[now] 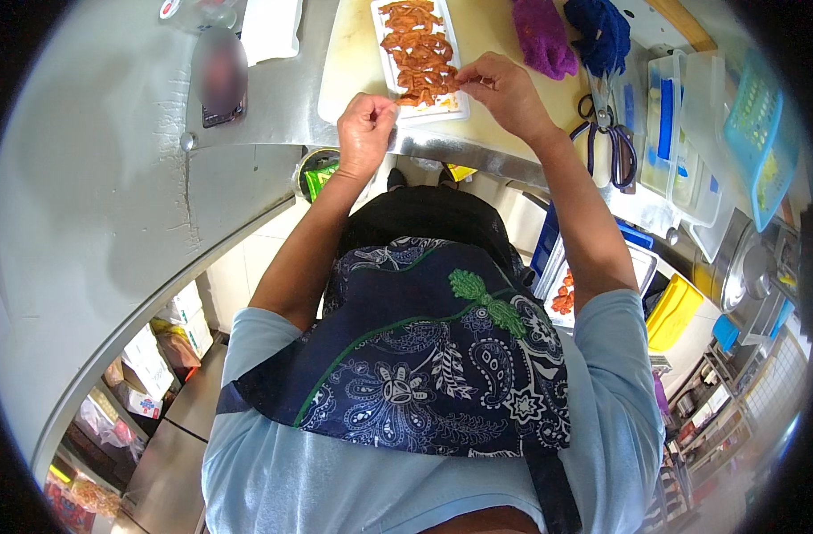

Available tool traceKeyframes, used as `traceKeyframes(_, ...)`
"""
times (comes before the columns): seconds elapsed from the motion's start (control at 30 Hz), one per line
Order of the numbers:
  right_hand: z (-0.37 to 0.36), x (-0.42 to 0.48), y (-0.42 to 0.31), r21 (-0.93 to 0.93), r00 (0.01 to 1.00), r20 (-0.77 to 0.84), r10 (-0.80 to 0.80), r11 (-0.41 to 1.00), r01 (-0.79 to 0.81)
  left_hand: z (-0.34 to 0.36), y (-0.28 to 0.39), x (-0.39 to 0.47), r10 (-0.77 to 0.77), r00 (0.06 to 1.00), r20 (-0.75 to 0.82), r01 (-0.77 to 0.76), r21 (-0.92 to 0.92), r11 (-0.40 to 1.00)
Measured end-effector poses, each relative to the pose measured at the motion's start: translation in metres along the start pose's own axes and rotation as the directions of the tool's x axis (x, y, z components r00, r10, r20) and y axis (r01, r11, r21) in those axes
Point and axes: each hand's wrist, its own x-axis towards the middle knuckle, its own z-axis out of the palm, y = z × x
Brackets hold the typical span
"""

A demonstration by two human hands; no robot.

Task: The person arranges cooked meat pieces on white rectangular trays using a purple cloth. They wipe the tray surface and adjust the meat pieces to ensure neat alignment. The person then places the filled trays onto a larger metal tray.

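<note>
A white tray [463,80] on the pale cutting board [346,73] holds rows of reddish-brown marinated strips [416,43], which look like meat. At the tray's near left corner, my left hand [366,133] pinches the end of the nearest strip between thumb and fingertips. My right hand [506,97] reaches over the tray's right edge, its thumb and forefinger pinched on the right end of the strips. Whether both hands hold the same strip is hard to tell. Some orange residue marks the tray's bare near end.
Purple cloth [545,37] and dark blue cloth [598,33] lie at the far right. Scissors [603,127] and clear plastic containers [666,127] stand right of the board. A phone [223,113] is on the steel counter [112,133]. Below right sits another tray [640,263] with red pieces.
</note>
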Motion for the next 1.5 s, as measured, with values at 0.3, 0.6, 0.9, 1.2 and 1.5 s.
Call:
traceKeyframes(0.3, -0.012, 0.006, -0.036, 0.351, 0.941, 0.074, 0.33, 0.875, -0.335, 0.017, -0.001, -0.001, 0.115, 0.993, 0.038, -0.106, -0.186, 0.977)
traceKeyframes(0.6, -0.003, -0.006, -0.016, 0.652, 0.812, 0.263, 0.521, 0.525, -0.548, 0.013, -0.014, 0.005, 0.311, 0.949, 0.051, -0.315, 0.109, 0.943)
traceKeyframes(0.9, 0.025, -0.004, -0.004, 0.646, 0.754, 0.303, 0.583, 0.456, -0.612, 0.012, -0.018, 0.002, 0.294, 0.949, 0.111, -0.31, 0.185, 0.933)
traceKeyframes(1.2, 0.031, 0.006, -0.015, 0.615, 0.764, 0.231, 0.603, 0.518, -0.595, 0.009, -0.013, 0.001, 0.158, 0.97, 0.185, -0.2, 0.239, 0.95)
traceKeyframes(1.5, 0.01, 0.001, -0.008, 0.657, 0.751, 0.303, 0.586, 0.443, -0.61, 0.008, 0.001, 0.013, -0.262, 0.934, 0.241, 0.208, 0.229, 0.951)
